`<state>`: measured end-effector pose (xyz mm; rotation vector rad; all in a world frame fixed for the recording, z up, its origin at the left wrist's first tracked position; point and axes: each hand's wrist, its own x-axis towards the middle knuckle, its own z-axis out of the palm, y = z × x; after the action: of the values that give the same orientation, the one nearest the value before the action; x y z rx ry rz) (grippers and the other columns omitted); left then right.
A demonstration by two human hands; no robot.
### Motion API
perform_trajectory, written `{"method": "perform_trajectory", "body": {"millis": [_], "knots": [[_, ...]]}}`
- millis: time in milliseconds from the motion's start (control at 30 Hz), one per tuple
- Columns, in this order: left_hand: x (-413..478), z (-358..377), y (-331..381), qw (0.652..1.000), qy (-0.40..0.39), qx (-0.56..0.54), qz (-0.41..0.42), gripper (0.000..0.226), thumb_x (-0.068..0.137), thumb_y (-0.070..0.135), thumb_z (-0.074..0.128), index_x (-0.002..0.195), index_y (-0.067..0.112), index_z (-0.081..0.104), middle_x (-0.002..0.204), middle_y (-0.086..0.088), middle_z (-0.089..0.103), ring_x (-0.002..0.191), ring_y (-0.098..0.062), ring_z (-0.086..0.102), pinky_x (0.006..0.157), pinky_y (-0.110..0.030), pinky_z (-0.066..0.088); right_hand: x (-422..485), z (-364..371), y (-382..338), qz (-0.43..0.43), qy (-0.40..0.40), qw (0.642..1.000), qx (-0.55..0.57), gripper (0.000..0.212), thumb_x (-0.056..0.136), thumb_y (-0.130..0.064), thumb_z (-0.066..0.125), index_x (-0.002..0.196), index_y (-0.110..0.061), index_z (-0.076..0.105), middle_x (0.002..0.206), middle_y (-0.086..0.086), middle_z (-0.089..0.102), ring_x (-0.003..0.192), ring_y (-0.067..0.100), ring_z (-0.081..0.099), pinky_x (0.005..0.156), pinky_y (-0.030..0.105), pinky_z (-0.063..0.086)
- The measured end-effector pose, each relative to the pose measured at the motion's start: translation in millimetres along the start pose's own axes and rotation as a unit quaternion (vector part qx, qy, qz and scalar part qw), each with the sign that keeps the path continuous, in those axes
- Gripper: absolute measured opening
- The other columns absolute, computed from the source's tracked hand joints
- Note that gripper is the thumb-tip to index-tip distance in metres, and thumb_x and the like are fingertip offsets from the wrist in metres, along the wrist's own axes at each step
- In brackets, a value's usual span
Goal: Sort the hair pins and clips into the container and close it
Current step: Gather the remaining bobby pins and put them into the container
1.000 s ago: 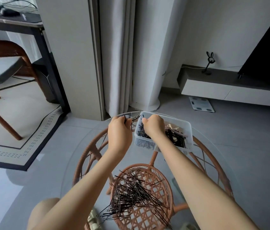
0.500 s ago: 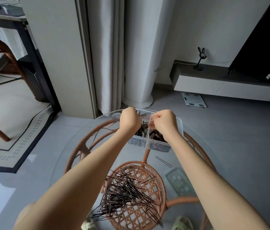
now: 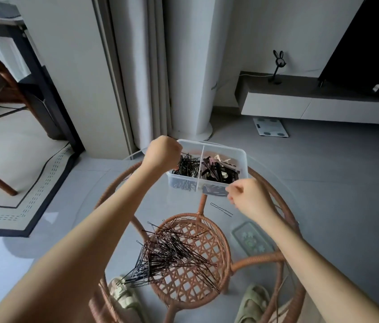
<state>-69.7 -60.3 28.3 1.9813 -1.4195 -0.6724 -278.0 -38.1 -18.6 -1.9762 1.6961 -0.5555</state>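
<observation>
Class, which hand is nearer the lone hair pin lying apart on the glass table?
Right. The right hand sits just beside the lone hair pin; the left hand is farther off, at the container.

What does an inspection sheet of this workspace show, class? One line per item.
Surface: round glass tabletop on a rattan frame.
Job's things: divided container, open, pins left, clips right; loose pin pile; single pin.
Clutter: flowered flat piece, perhaps the lid.
Hands: left hand over the pin compartment; right hand by the container's near corner; both curled, contents unclear.
Cables: dark cable on the floor, far left.
Surroundings: curtain, scale, slippers below.
</observation>
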Motion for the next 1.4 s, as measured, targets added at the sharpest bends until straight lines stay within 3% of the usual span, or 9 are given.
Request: {"method": "perform_trajectory", "body": {"millis": [100, 167, 300, 433, 633, 733, 933, 1133, 1400], "knots": [[-35, -11, -41, 0.990, 0.088, 0.080, 0.081, 0.026, 0.091, 0.018, 0.047, 0.088, 0.004, 0.069, 0.084, -0.015, 0.070, 0.081, -0.034, 0.066, 0.066, -0.030, 0.050, -25, 24, 24, -0.028, -0.025, 0.996, -0.079, 0.025, 0.093, -0.016, 0.050, 0.112, -0.006, 0.064, 0.115, 0.013, 0.066, 0.104, 0.026, 0.062, 0.091, 0.035, 0.049], [-70, -8, -75, 0.991, 0.072, 0.076, 0.078, 0.030, 0.095, 0.027, 0.046, 0.102, 0.011, 0.070, 0.109, -0.008, 0.070, 0.095, -0.029, 0.066, 0.078, -0.035, 0.053, -41, 44, 35, -0.055, -0.059, 0.994, -0.080, 0.043, 0.097, -0.021, 0.042, 0.138, -0.008, 0.039, 0.147, 0.009, 0.037, 0.138, 0.021, 0.031, 0.113, 0.030, 0.021], [-141, 9, -135, 0.997, 0.022, 0.070, 0.028, 0.047, 0.093, 0.048, 0.034, 0.130, 0.024, 0.051, 0.143, 0.001, 0.043, 0.138, -0.016, 0.031, 0.117, -0.037, 0.021, -69, 78, 36, -0.122, -0.051, 0.987, -0.087, 0.047, 0.100, -0.024, 0.029, 0.145, -0.013, 0.021, 0.155, 0.003, 0.012, 0.142, 0.012, 0.002, 0.113, 0.024, -0.008], [-175, 41, -146, 0.992, 0.023, 0.116, 0.050, 0.068, 0.082, 0.066, 0.003, 0.141, 0.036, 0.016, 0.151, 0.010, 0.008, 0.143, -0.012, -0.005, 0.117, -0.031, -0.008, -86, 96, 15, -0.164, -0.040, 0.983, -0.066, 0.047, 0.100, -0.023, 0.024, 0.145, -0.012, 0.017, 0.153, -0.001, 0.007, 0.142, 0.011, 0.000, 0.111, 0.022, -0.013], [-152, 71, -127, 0.988, 0.051, 0.145, 0.035, 0.064, 0.090, 0.053, 0.006, 0.146, 0.024, 0.017, 0.155, 0.001, 0.015, 0.144, -0.025, -0.005, 0.116, -0.033, -0.011, -114, 111, -11, -0.234, -0.072, 0.969, -0.027, 0.047, 0.097, -0.004, 0.029, 0.143, -0.008, 0.026, 0.153, 0.007, 0.022, 0.143, 0.016, 0.012, 0.115, 0.026, -0.010], [-148, 77, -118, 0.992, 0.036, 0.110, 0.058, 0.053, 0.098, 0.040, 0.016, 0.144, 0.016, 0.025, 0.154, -0.003, 0.024, 0.145, -0.022, 0.005, 0.117, -0.032, -0.006, -123, 109, -21, -0.252, -0.091, 0.962, 0.057, 0.049, 0.092, 0.003, 0.034, 0.140, -0.007, 0.035, 0.148, 0.006, 0.036, 0.140, 0.013, 0.025, 0.118, 0.030, 0.014], [-158, 59, -108, 0.997, -0.017, -0.066, 0.043, 0.053, 0.094, 0.049, 0.025, 0.139, 0.023, 0.036, 0.148, -0.001, 0.039, 0.140, -0.018, 0.027, 0.117, -0.039, 0.019, -136, 76, -7, -0.217, 0.019, 0.973, 0.072, 0.039, 0.090, -0.026, 0.053, 0.125, -0.008, 0.055, 0.122, 0.005, 0.063, 0.113, 0.017, 0.059, 0.098, 0.027, 0.046], [-179, 19, -136, 0.961, -0.087, 0.240, 0.109, 0.110, 0.057, 0.092, 0.027, 0.147, 0.030, 0.008, 0.143, 0.003, 0.031, 0.131, -0.016, 0.025, 0.112, -0.039, 0.025, -145, 61, 18, -0.149, -0.125, 0.967, -0.165, 0.116, 0.057, -0.086, 0.044, 0.146, -0.018, 0.016, 0.143, -0.001, 0.031, 0.133, 0.018, 0.026, 0.109, 0.040, 0.026], [-169, 21, -120, 0.926, -0.139, 0.324, 0.132, 0.106, 0.056, 0.066, 0.070, 0.139, 0.014, 0.029, 0.127, -0.005, 0.042, 0.113, -0.019, 0.042, 0.099, -0.030, 0.043, -115, 78, -22, -0.175, -0.162, 0.949, -0.208, 0.102, 0.065, -0.070, 0.060, 0.141, -0.011, 0.024, 0.128, 0.009, 0.037, 0.108, 0.025, 0.044, 0.089, 0.036, 0.037]]}}
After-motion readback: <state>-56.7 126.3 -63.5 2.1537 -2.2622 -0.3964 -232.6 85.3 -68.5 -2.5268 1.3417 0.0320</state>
